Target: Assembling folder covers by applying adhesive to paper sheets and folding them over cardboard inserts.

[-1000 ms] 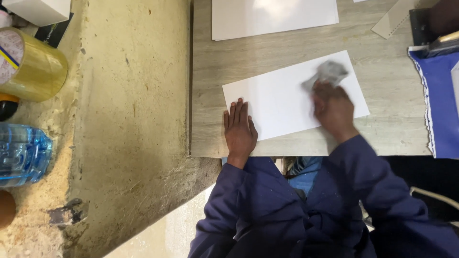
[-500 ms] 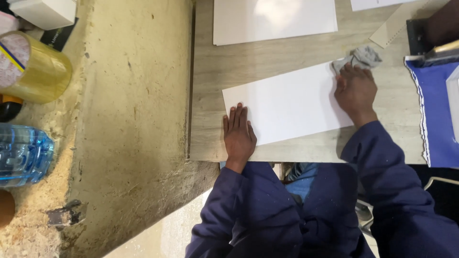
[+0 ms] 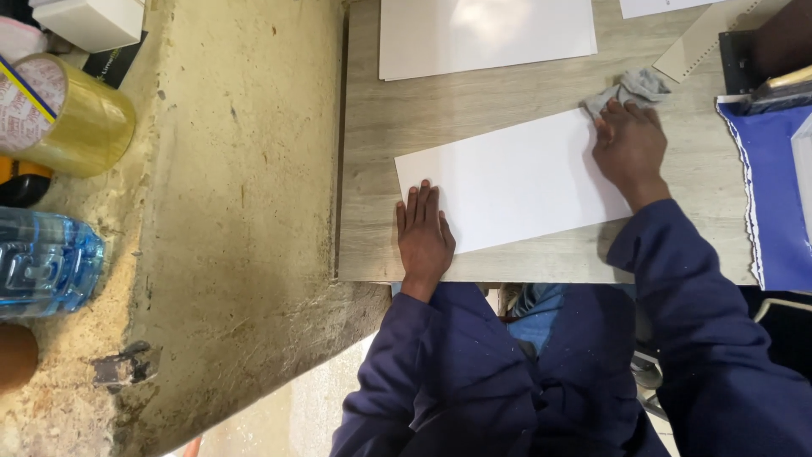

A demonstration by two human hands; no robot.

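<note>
A white rectangular panel [image 3: 516, 182] lies flat on the pale wood-grain table [image 3: 457, 110]. My left hand [image 3: 423, 237] rests flat on the panel's near left corner, fingers together and pressing down. My right hand [image 3: 628, 145] sits at the panel's far right corner, its fingers closed on a crumpled grey cloth [image 3: 630, 87] that lies partly off the panel on the table. Both arms wear dark blue sleeves.
A larger white sheet [image 3: 486, 34] lies further back on the table. A blue cloth [image 3: 774, 190] and a dark tool [image 3: 765, 59] sit at the right. On the rough ledge at left stand a yellow tape roll [image 3: 68, 114], a water bottle [image 3: 46, 262] and a white box [image 3: 89, 21].
My right hand has moved with the grey cloth across the white panel from its middle right area to the far right corner. My left hand has stayed in place.
</note>
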